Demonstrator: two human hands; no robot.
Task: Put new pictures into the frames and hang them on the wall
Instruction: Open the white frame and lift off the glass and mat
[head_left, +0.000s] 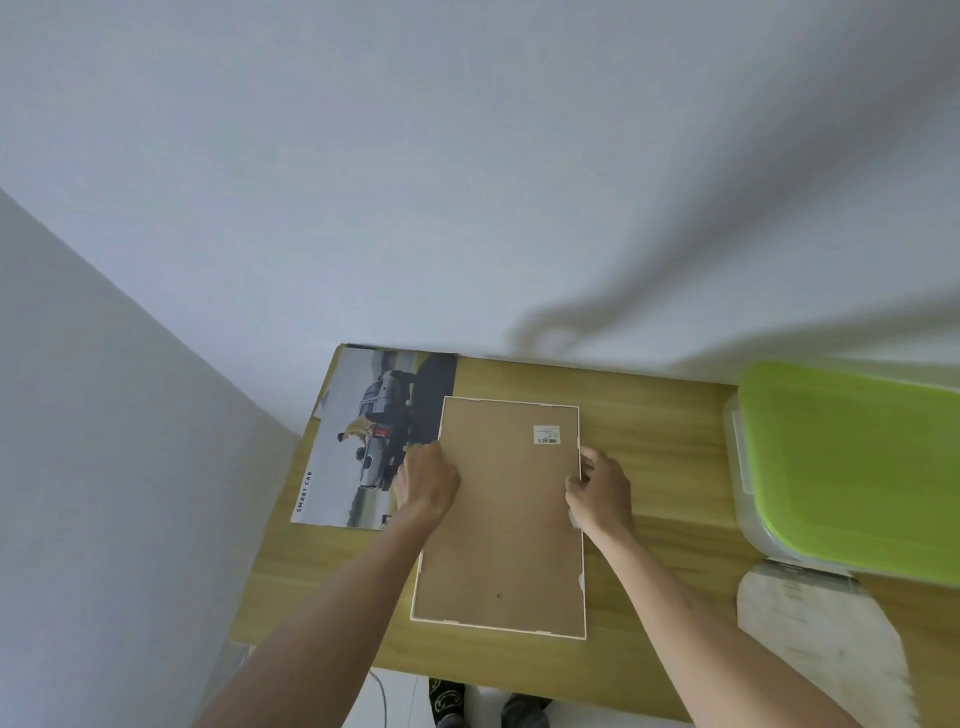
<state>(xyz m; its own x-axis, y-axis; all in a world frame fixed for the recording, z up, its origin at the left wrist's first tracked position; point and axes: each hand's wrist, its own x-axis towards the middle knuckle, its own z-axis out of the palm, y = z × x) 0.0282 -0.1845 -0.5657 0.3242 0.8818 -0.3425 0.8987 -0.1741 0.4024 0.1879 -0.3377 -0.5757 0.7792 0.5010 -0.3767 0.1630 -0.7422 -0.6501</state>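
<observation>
Both our hands, left hand (430, 475) and right hand (598, 488), grasp the 2 long edges of the white-rimmed frame with brown backing board (501, 519), face-down on the wooden table (654, 415). Careless prying could bend its tabs.

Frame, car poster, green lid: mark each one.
frame (501, 519), head view, on its brown backing board.
car poster (358, 441), head view, on the printed car.
green lid (852, 462), head view, on its flat top.

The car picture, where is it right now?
In the head view the car picture lies flat on the wooden table, at its far left corner by the wall, just left of the face-down frame and next to the left hand.
</observation>
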